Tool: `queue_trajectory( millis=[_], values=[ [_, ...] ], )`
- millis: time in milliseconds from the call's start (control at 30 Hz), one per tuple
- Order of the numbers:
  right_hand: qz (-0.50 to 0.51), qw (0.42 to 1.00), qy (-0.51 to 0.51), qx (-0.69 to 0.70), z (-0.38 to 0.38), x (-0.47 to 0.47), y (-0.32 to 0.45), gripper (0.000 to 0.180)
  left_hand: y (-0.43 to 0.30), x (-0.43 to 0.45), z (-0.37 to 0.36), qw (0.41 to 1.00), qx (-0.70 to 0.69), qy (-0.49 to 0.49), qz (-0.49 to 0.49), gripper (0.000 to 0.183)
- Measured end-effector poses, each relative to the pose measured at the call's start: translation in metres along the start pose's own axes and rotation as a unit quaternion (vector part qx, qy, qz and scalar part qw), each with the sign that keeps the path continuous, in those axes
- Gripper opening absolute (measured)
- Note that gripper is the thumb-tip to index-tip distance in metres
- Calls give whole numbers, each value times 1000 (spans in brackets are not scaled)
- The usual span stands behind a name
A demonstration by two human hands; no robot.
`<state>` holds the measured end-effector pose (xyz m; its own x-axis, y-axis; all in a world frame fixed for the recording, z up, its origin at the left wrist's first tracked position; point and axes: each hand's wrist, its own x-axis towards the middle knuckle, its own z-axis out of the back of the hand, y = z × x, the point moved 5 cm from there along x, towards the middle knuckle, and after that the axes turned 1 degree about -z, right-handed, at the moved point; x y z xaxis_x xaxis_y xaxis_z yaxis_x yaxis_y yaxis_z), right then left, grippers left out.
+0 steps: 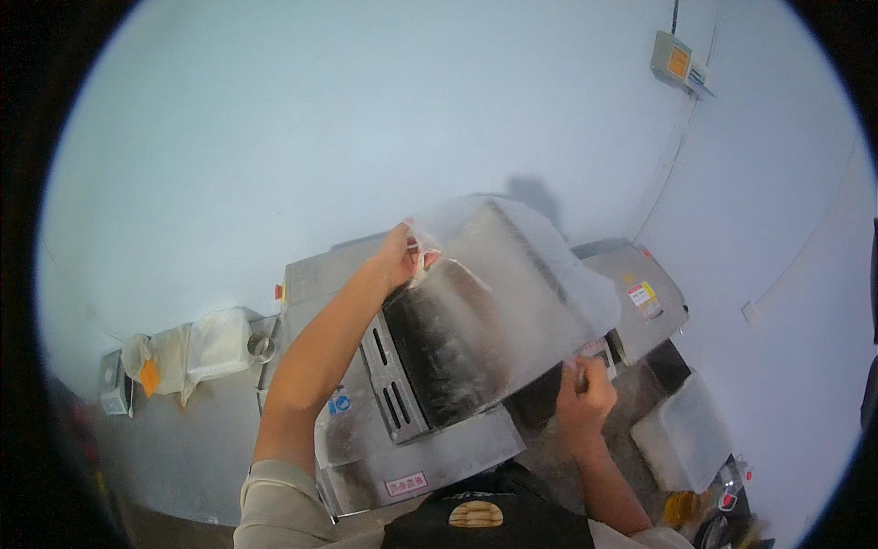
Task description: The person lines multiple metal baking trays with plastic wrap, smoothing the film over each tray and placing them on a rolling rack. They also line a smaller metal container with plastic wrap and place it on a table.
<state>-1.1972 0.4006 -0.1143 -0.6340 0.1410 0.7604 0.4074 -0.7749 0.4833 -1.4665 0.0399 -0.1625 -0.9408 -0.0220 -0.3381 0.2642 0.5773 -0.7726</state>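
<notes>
My left hand (409, 255) grips the gathered edge of a clear plastic bag (591, 291) at the upper left of a boxy metal machine part. The plastic drapes over the part's pale top and hangs past its right side. Below my left hand, a dark panel (446, 343) of the machine is dusted with white powder. Beside that panel runs a slotted metal plate (391, 384). My right hand (585, 398) has curled fingers close to the part's lower right corner. Whether it pinches the plastic there cannot be made out.
Left of the machine, a metal table (185, 453) holds a white plastic-covered container (219, 343) and a metal ring-shaped cup (261, 347). At right are a grey metal housing (638, 295) with labels and a translucent plastic bin (686, 432). A pale wall (343, 123) stands behind.
</notes>
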Motion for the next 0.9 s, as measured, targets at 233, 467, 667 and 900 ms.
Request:
queue_trajectory(
  millis=[233, 467, 667, 900],
  values=[
    [-87, 995, -38, 3, 17, 0, -44, 15, 6, -6, -38, 992, 108, 61, -23, 60],
    [-19, 1000, 21, 11, 10, -9, -45, 26, 16, -6, -50, 970, 221, 65, -81, 67],
    [199, 956, 209, 59, -1, -67, 63, 16, -5, -18, -11, 972, 217, 61, -64, 76],
    [258, 887, 364, 116, -58, -68, 136, 14, -15, -43, -15, 948, 217, 233, 13, 54]
  ],
)
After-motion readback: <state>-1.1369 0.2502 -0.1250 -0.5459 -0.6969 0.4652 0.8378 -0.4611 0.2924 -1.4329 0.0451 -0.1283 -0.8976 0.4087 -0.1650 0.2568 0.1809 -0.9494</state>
